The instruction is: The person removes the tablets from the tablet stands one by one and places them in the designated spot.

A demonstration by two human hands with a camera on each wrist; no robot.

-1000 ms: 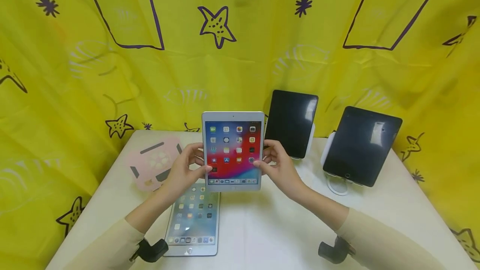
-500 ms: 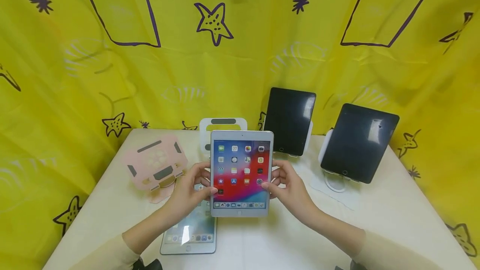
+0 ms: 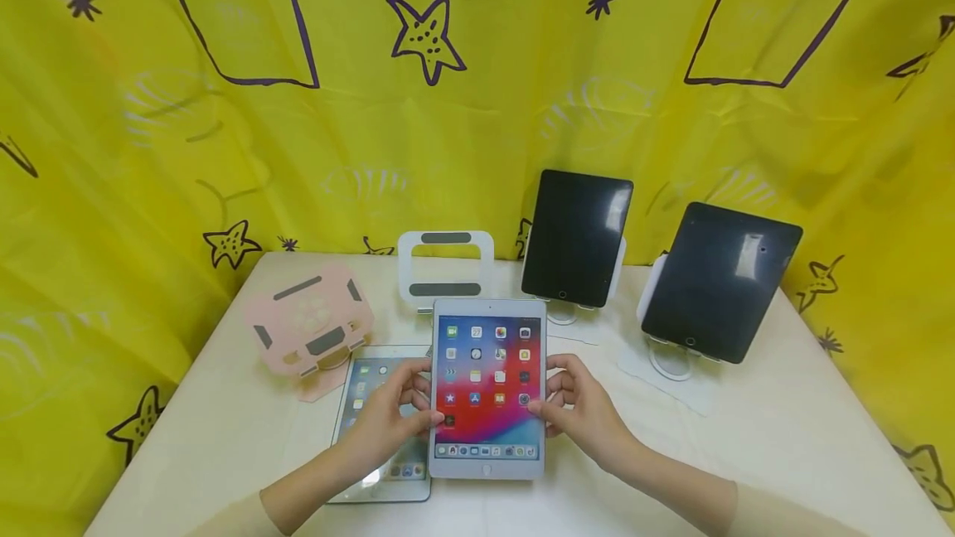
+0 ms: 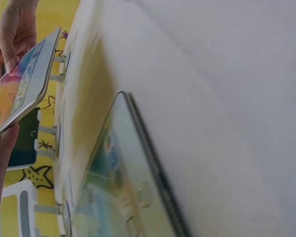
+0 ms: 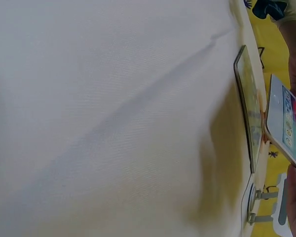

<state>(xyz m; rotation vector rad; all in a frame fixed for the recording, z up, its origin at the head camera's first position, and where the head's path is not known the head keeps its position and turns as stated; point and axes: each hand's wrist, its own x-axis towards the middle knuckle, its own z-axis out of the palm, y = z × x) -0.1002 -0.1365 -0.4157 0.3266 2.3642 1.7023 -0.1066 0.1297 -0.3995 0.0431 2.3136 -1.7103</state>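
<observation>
Lit tablet (image 3: 488, 388) (home screen showing) was gripped at its side edges by left hand (image 3: 388, 417) and right hand (image 3: 578, 408), above the worktop (image 3: 746, 454).

A lit tablet (image 3: 488, 388) with a red home screen is held by both sides, the left hand (image 3: 391, 421) at its 9 o'clock edge and the right hand (image 3: 578, 413) at its 3 o'clock edge, thumbs on the bezel. A second lit tablet (image 3: 373, 404) lies flat on the counter (image 3: 783, 437) under the left hand. At 10 o'clock sits a pink stand (image 3: 309, 330), at 12 an empty white stand (image 3: 445, 268), and at 1 and 2 o'clock two dark tablets (image 3: 576, 237) (image 3: 719, 280) on stands. A yellow curtain (image 3: 477, 89) hangs behind.
</observation>
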